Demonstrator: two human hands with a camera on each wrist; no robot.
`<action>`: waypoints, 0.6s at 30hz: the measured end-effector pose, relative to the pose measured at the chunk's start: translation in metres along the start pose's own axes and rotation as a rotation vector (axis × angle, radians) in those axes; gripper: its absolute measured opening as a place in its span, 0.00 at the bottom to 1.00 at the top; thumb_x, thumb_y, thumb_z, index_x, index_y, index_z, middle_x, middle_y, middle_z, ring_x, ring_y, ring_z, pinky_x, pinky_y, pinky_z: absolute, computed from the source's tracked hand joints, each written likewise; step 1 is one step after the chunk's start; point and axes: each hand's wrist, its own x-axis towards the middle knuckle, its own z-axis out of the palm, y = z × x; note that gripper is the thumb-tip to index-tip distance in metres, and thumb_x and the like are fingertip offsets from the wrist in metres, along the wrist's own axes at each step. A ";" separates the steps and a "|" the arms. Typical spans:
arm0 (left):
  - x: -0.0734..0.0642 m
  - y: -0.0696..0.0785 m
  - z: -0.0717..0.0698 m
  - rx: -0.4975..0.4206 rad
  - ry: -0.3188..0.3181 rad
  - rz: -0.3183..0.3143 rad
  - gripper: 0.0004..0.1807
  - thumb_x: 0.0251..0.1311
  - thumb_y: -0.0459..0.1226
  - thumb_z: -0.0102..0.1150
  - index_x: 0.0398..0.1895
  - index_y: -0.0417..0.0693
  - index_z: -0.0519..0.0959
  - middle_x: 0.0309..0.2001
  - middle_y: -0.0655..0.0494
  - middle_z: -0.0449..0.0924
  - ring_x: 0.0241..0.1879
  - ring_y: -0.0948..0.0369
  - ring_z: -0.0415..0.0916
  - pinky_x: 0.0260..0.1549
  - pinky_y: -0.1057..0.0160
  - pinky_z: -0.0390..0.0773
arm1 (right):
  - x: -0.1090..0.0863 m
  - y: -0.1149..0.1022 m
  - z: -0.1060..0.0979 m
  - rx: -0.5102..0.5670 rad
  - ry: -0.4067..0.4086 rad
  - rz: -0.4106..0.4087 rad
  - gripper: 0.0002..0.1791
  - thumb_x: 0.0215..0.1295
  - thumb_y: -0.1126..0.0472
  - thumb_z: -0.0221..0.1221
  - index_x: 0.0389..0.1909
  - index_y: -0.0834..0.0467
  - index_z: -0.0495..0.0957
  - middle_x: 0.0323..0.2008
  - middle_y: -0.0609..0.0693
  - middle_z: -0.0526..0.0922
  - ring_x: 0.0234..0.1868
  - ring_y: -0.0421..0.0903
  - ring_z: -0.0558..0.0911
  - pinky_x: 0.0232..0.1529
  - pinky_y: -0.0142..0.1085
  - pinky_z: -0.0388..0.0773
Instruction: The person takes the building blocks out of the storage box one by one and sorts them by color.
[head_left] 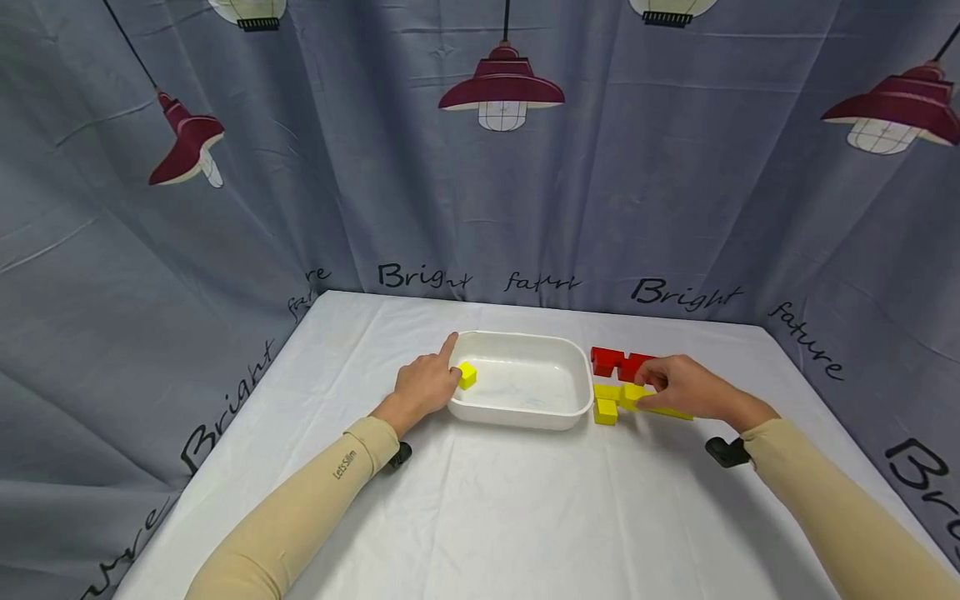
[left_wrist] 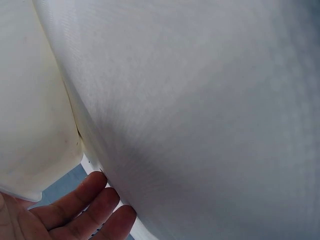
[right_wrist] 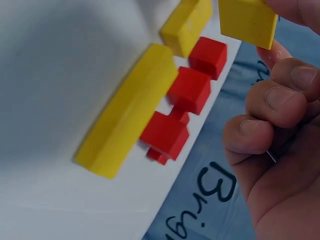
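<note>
A white rectangular tray (head_left: 517,414) stands on the white-covered table, with a small yellow cube (head_left: 467,377) inside near its left wall. My left hand (head_left: 426,385) holds the tray's left rim, index finger along the rim; in the left wrist view several fingers (left_wrist: 92,207) lie by the tray's outside. Over on the right, my right hand (head_left: 686,386) pinches a yellow block (head_left: 632,395) between thumb and index finger. In the right wrist view this yellow block (right_wrist: 246,22) is held above the others, while the remaining fingers are curled.
Beside the tray's right wall lie red blocks (head_left: 606,361), a yellow block (head_left: 606,412) and a long yellow bar (right_wrist: 125,112). A grey curtain (head_left: 570,208) printed with lamps and lettering hangs behind the table (head_left: 510,517).
</note>
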 end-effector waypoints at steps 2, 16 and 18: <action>0.000 0.000 0.000 0.002 -0.002 -0.002 0.36 0.72 0.48 0.39 0.82 0.61 0.46 0.56 0.45 0.81 0.52 0.51 0.80 0.42 0.47 0.78 | -0.001 0.004 0.003 -0.002 0.006 -0.003 0.18 0.52 0.53 0.75 0.39 0.56 0.81 0.21 0.47 0.69 0.28 0.45 0.70 0.28 0.34 0.66; 0.000 -0.001 0.000 0.000 0.003 0.001 0.36 0.72 0.48 0.39 0.82 0.61 0.46 0.56 0.45 0.81 0.52 0.50 0.80 0.43 0.46 0.78 | -0.004 0.021 0.022 0.051 -0.027 0.061 0.19 0.51 0.54 0.75 0.42 0.56 0.82 0.24 0.49 0.71 0.31 0.47 0.71 0.28 0.34 0.67; 0.000 0.000 0.000 0.000 0.000 -0.002 0.36 0.72 0.48 0.39 0.82 0.62 0.46 0.57 0.45 0.81 0.53 0.50 0.80 0.43 0.46 0.78 | -0.004 0.024 0.025 0.048 -0.026 0.065 0.20 0.51 0.54 0.75 0.42 0.56 0.82 0.25 0.49 0.71 0.31 0.47 0.71 0.28 0.34 0.67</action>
